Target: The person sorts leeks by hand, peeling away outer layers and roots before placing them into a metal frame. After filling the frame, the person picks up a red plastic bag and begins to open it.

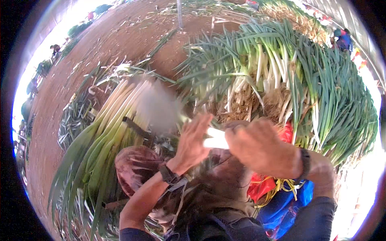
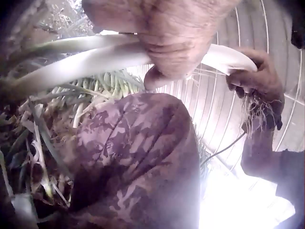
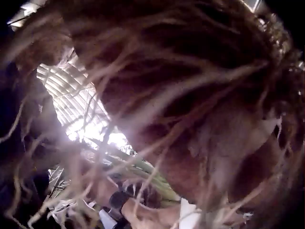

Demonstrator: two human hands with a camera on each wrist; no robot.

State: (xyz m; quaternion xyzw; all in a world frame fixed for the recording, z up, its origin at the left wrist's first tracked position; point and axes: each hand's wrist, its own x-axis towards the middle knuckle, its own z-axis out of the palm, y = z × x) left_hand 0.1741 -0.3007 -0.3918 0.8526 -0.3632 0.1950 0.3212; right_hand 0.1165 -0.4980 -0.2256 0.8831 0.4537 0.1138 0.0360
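Note:
Two white green onion stalks [image 1: 217, 138] stretch between my hands, over my lap. In the left wrist view, my left hand [image 2: 176, 38] is wrapped round the pale stalks [image 2: 100, 63], its thumb below them. My right hand [image 1: 259, 142] grips their root end. Thin roots [image 2: 259, 109] hang below the right hand [image 2: 259, 76] in the left wrist view. Blurred roots [image 3: 167, 100] cover much of the right wrist view, with a white stalk [image 3: 189, 215] at its lower edge. The left hand [image 1: 193, 138] lies nearer the leafy end.
Pale-stemmed green onions [image 1: 110, 120] lie in a bundle at my left, a dark bar [image 1: 136, 128] across them. A big heap of rooted onions [image 1: 273, 68] fills the front right. Red [image 1: 261, 186] and blue bags [image 1: 287, 209] sit by my right arm. Beyond is bare soil [image 1: 120, 40].

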